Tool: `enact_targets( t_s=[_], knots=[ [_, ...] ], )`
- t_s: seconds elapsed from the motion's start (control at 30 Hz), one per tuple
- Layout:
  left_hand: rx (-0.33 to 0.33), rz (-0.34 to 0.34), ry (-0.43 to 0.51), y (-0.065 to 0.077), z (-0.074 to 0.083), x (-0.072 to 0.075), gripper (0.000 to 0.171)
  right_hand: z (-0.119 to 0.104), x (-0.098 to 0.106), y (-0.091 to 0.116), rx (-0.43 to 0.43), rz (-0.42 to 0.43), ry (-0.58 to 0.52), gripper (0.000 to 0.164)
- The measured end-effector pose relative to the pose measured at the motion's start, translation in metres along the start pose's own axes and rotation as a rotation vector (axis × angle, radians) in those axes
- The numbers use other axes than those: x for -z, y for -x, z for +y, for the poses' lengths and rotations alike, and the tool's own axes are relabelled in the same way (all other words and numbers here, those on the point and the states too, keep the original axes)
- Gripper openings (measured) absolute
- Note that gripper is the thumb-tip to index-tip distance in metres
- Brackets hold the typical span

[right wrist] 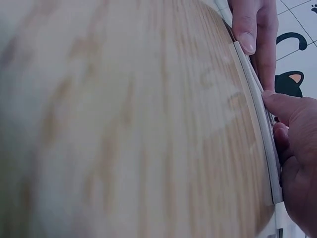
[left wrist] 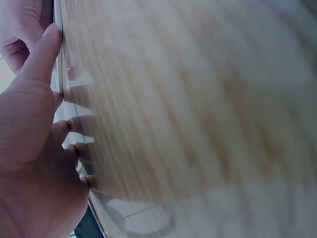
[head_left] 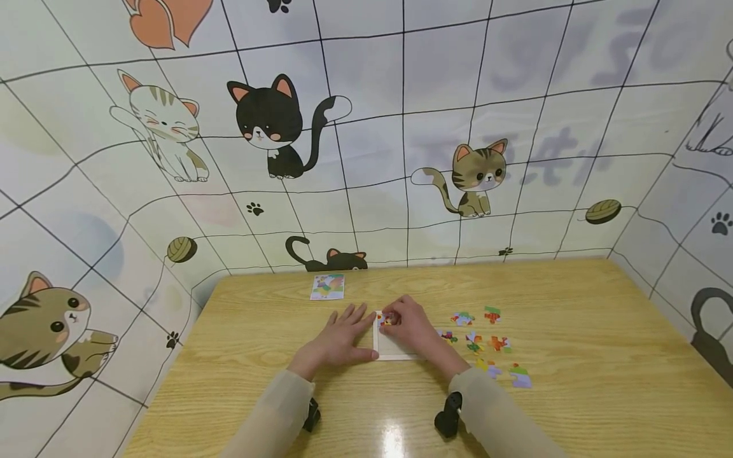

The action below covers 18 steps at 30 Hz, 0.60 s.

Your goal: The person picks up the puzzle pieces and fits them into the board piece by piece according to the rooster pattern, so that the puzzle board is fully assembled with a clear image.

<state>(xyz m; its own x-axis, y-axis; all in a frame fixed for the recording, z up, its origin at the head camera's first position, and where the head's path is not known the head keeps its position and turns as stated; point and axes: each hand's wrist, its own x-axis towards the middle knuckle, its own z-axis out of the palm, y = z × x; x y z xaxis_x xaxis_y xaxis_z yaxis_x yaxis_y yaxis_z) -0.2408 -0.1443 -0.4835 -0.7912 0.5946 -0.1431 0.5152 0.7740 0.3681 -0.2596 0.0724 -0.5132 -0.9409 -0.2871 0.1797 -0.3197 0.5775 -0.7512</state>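
A white square puzzle tray (head_left: 392,350) lies flat on the table between both hands. Colourful jigsaw pieces (head_left: 383,320) show in its upper left corner, partly covered by my right hand (head_left: 411,326). That hand bends its fingers down and pinches a jigsaw piece there; most of the piece is hidden. My left hand (head_left: 343,338) lies on the table with fingers spread, its thumb and index fingertip at the tray's left edge. In the right wrist view the right hand (right wrist: 302,144) is low behind the tray's rim (right wrist: 261,119), close to the left hand (right wrist: 253,29).
Several loose jigsaw pieces (head_left: 474,342) lie scattered to the right of the tray, some beside the right forearm. A small picture card (head_left: 328,287) lies at the back of the wooden table (head_left: 258,356). Cat-patterned cloth walls (head_left: 372,159) enclose the back and sides.
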Motion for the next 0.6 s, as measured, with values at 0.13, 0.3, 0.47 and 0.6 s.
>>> enact_targets(
  t_s=[0.13, 0.3, 0.47, 0.6],
  knots=[
    [0.004, -0.004, -0.002, -0.0006, -0.0007, -0.0001, 0.085, -0.0009, -0.0010, -0.0010, -0.012, 0.001, 0.028, 0.022],
    [0.006, -0.001, -0.008, -0.0017, -0.0009, -0.0004, 0.085, -0.0004, -0.0017, -0.0004, -0.009, 0.011, 0.073, 0.019],
    [0.003, -0.003, -0.010, -0.0017, -0.0015, -0.0007, 0.085, -0.0008, 0.0012, 0.0017, 0.006, 0.012, 0.051, 0.018],
    [0.004, -0.008, -0.014, -0.0010, -0.0014, -0.0010, 0.085, -0.0001, 0.0032, 0.0026, 0.010, 0.004, 0.043, 0.015]
  ],
)
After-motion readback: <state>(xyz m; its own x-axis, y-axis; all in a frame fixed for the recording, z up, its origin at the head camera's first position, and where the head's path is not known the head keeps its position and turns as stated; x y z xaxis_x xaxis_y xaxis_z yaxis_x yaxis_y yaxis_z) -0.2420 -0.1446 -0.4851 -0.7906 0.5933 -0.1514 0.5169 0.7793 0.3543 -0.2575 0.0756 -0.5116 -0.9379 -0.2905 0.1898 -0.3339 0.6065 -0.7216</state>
